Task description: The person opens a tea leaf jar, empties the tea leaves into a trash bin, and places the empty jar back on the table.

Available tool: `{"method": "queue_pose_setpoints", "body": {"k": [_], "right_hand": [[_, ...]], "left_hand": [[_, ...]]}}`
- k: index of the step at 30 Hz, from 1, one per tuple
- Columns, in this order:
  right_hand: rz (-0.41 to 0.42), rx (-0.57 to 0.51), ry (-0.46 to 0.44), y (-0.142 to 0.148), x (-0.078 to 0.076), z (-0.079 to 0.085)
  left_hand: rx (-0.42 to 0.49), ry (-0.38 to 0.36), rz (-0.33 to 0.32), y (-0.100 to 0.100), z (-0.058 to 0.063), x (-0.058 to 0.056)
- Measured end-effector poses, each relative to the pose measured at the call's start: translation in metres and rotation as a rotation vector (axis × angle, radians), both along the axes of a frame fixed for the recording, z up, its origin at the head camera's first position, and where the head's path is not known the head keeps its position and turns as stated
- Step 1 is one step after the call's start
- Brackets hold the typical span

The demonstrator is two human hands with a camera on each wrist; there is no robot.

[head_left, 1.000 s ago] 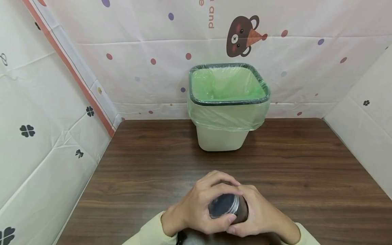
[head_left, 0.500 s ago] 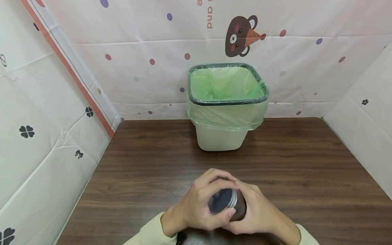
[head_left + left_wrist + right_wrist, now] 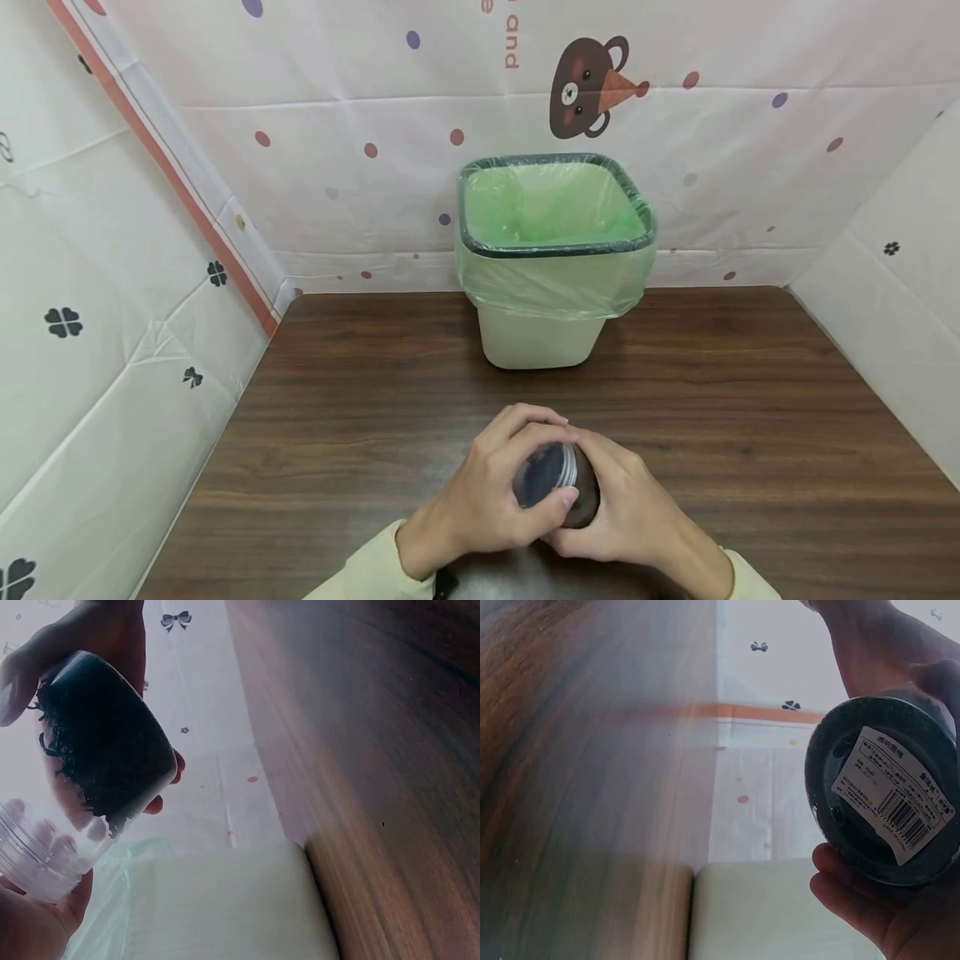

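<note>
A clear jar [image 3: 587, 492] is held tilted above the table, its ribbed lid end [image 3: 45, 859] turned toward the left. Dark, shredded, leaf-like contents [image 3: 105, 742] lie packed toward its base, with some loose strands along their edge. The left hand [image 3: 498, 492] curls round the lid end, thumb on the front side and fingers over the far side. Gripping the jar's body from the right is the right hand [image 3: 633, 508]. In the right wrist view, the jar's round base carries a white barcode label [image 3: 896, 796].
A pale bin [image 3: 540, 337] with a dark rim and a green plastic liner [image 3: 555, 283] stands at the back of the dark wooden table [image 3: 360, 400]. Printed white cloth [image 3: 360, 192] hangs behind and along both sides.
Both hands and the jar have moved slightly forward, toward the bin. Both grips look much the same, with the thumbs shifted a little.
</note>
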State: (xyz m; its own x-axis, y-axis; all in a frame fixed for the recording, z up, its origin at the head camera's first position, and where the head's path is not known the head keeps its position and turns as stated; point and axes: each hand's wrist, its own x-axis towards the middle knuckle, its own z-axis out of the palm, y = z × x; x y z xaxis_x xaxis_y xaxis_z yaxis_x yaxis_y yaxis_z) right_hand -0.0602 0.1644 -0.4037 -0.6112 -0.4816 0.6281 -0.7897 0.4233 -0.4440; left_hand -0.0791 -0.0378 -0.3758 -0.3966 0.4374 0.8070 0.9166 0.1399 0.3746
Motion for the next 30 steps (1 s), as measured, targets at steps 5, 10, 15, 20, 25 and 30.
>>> {"method": "queue_pose_setpoints", "body": {"k": [5,10,15,20,25,30], "right_hand": [[-0.008,0.005,0.01,-0.0004,-0.0004,-0.0008],[-0.009,0.007,0.019,-0.0004,-0.001,-0.0016],[-0.022,0.011,0.035,-0.0005,-0.0015,-0.0024],[-0.026,0.009,0.035,-0.0009,-0.0015,-0.0027],[-0.027,0.01,0.039,-0.0013,-0.0018,-0.0032],[-0.008,0.006,0.017,-0.0008,-0.0018,-0.0036]], "left_hand": [[-0.002,-0.007,0.008,-0.0003,-0.0014,-0.0004],[-0.004,-0.017,0.01,-0.0007,-0.002,0.0],[-0.006,-0.028,0.008,-0.001,-0.0019,0.0],[-0.012,-0.037,0.004,-0.0019,-0.0014,-0.0002],[-0.025,-0.049,0.0,-0.0032,-0.0011,-0.0001],[-0.038,-0.042,-0.003,-0.004,0.0002,0.0002]]}}
